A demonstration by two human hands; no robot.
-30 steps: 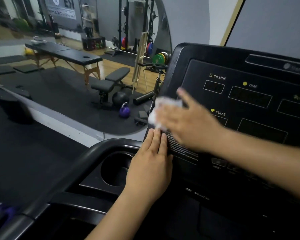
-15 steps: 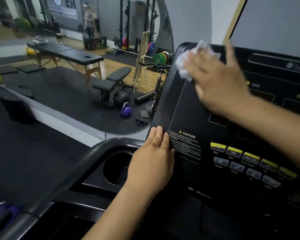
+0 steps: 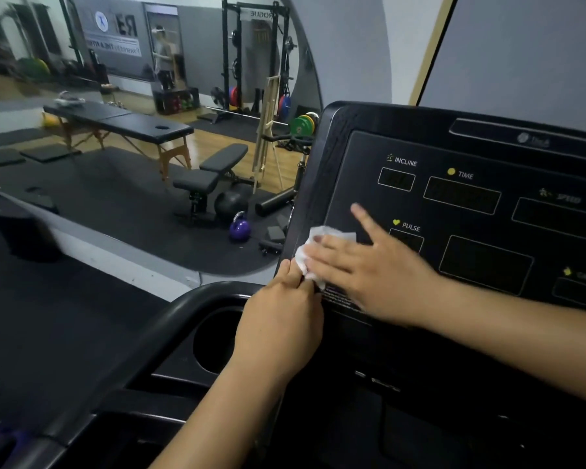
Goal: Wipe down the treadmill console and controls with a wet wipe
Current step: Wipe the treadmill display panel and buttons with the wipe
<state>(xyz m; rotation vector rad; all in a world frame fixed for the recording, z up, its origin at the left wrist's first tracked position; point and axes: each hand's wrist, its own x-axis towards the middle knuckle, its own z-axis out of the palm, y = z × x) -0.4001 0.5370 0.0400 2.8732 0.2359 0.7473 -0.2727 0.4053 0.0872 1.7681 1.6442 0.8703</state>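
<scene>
The black treadmill console (image 3: 471, 154) fills the right half of the head view, with dark display windows labelled INCLINE, TIME, PULSE and SPEED. My right hand (image 3: 369, 269) presses a crumpled white wet wipe (image 3: 315, 245) flat against the console's lower left, near its left edge. The wipe sticks out past my fingertips. My left hand (image 3: 281, 326) rests flat on the console's lower left corner, fingers together, its fingertips touching the wipe. The button rows are hidden under my right forearm.
A round cup holder (image 3: 214, 346) sits in the tray left of the console, beside a curved black handrail (image 3: 142, 346). Beyond lie a gym floor with a massage table (image 3: 122, 125), a bench (image 3: 214, 170), a purple kettlebell (image 3: 240, 228) and a rack (image 3: 257, 62).
My right hand swept the wipe up to the console's top left corner, then back down to the lower left beside my left fingertips. My left hand stayed in place.
</scene>
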